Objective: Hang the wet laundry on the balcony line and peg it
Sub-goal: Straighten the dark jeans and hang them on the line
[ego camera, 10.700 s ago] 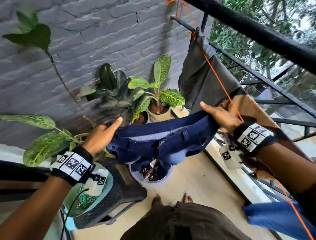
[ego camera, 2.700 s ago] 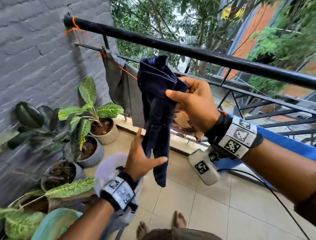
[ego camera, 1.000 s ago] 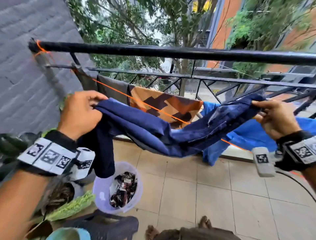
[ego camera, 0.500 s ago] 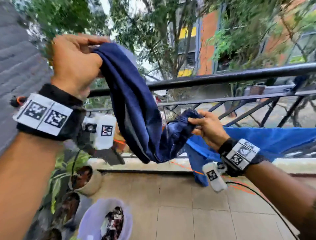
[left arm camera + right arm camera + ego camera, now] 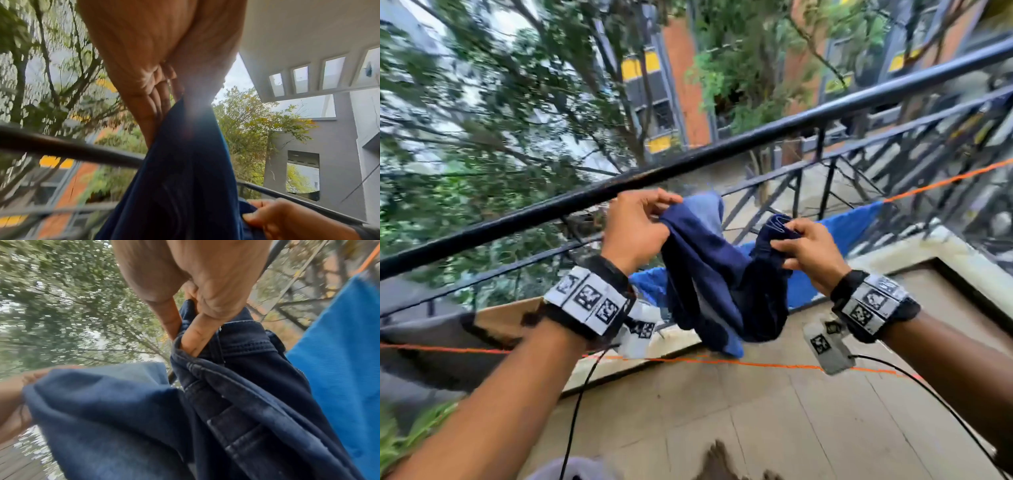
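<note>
I have the dark navy denim trousers [image 5: 722, 274] off the thin orange clothesline [image 5: 756, 364], sagging between both hands above it; a bright blue cloth [image 5: 835, 233] already hangs there. Draping and pegging remain, I judge. My left hand [image 5: 635, 233] and right hand [image 5: 810, 255], raised near the black metal railing [image 5: 688, 164], each pinch an end.
</note>
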The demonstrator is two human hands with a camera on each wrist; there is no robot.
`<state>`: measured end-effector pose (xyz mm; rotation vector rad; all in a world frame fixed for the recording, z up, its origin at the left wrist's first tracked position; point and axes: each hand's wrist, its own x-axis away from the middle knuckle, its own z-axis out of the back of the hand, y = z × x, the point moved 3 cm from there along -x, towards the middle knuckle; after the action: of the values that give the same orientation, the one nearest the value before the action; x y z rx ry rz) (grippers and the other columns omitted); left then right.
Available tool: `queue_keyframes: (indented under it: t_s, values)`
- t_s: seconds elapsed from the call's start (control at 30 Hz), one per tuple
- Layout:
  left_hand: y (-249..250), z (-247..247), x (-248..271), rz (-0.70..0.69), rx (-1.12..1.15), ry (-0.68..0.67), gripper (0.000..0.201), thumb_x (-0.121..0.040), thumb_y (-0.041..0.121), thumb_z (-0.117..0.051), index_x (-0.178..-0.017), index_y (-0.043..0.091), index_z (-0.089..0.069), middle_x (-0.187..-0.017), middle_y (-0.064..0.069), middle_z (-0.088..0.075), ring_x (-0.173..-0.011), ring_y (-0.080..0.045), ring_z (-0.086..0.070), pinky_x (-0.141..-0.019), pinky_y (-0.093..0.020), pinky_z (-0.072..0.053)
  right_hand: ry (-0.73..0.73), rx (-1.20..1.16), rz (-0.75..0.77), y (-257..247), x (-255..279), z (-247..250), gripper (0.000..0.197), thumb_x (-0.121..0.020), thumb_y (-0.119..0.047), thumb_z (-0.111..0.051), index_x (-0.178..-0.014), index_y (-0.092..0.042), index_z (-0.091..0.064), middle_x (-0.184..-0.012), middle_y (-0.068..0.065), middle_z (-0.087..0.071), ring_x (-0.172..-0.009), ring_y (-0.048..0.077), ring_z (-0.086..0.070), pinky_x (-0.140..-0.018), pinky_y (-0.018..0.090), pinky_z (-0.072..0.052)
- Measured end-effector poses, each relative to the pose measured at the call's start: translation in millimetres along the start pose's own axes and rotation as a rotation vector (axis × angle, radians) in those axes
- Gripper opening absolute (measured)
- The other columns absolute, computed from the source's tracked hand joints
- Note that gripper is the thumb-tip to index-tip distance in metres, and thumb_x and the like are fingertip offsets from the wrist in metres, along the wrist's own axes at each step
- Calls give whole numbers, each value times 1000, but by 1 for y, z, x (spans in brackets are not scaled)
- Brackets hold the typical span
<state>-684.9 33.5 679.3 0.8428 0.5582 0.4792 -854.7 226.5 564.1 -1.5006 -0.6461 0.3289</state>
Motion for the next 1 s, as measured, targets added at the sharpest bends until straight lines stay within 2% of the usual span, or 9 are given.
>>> queue_keyframes:
  t_s: [0.1, 0.2, 0.3, 0.43, 0.6, 0.73, 0.83, 0.9, 1.0]
  values:
    - [-37, -57, -1, 53, 23, -183, 46, -69, -17, -54, -96, 15, -71, -80, -1, -70, -64, 12, -61, -65, -5, -46, 117, 48, -37, 18, -3, 48, 26, -84, 10, -61, -77, -15, -59, -73, 7, -54, -64, 16, -50, -43, 19, -41]
    - [-75, -110, -2, 105, 16, -336, 45, -57, 3, -49, -91, 25, -66, -85, -5, -69, -72, -4, -64, -68, -15, -49, 213, 92, -75, 30, -5, 83, 24, -83, 10, -62, -80, -14, -61, -79, 10, -57, -68, 20, -53, -47, 23, -45]
    - [-104, -155, 2, 96, -106, -511, 45, -59, -1, -53, -90, 31, -63, -87, -4, -69, -78, -18, -65, -72, -26, -54, 287, 135, -89, 30, -11, 105, 28, -83, 11, -62, -77, -16, -60, -74, 2, -58, -62, 13, -53, -42, 17, -45]
    - [-136, -202, 11, 9, -233, -751, 45, -59, 3, -61, -99, 24, -65, -89, 0, -70, -81, -21, -65, -75, -35, -55, 313, 183, -103, 21, -18, 130, 27, -83, 10, -64, -81, -16, -59, -77, 1, -61, -66, 12, -59, -48, 18, -51]
    - [-170, -236, -1, 35, -316, -1030, 50, -60, 10, -82, -102, 28, -61, -92, -3, -71, -69, -12, -57, -71, -25, -50, 385, 200, -85, -9, -23, 155, 23, -81, 10, -67, -91, -11, -64, -79, 1, -64, -62, 5, -63, -48, 18, -50]
    - [-162, -251, -23, 20, -151, -1056, 48, -67, 4, -80, -93, 38, -58, -86, 1, -72, -61, 0, -62, -70, -22, -54, 491, 128, -3, -43, -16, 176, 25, -83, 11, -64, -78, -13, -58, -70, -2, -63, -57, 5, -62, -47, 19, -51]
    - [-130, -261, -39, 1, -5, -1008, 40, -69, 37, -79, -104, 36, -61, -88, 4, -73, -76, -15, -70, -81, -29, -58, 535, 138, -8, -44, -11, 180, 29, -82, 12, -65, -75, -15, -56, -75, 4, -62, -59, 11, -60, -51, 24, -53]
    - [-96, -270, -50, -34, 86, -967, 45, -66, 54, -72, -106, 40, -59, -92, 5, -72, -82, -11, -71, -84, -27, -57, 569, 125, 15, -44, -12, 183, 29, -82, 12, -65, -75, -16, -58, -77, 7, -62, -60, 12, -60, -50, 24, -53]
    - [-43, -283, -60, -53, 261, -894, 48, -74, 43, -80, -116, 39, -58, -107, 5, -68, -97, -10, -68, -84, -22, -56, 537, 108, 89, -59, -23, 193, 29, -83, 11, -65, -74, -16, -59, -78, 9, -62, -61, 11, -60, -48, 21, -51]
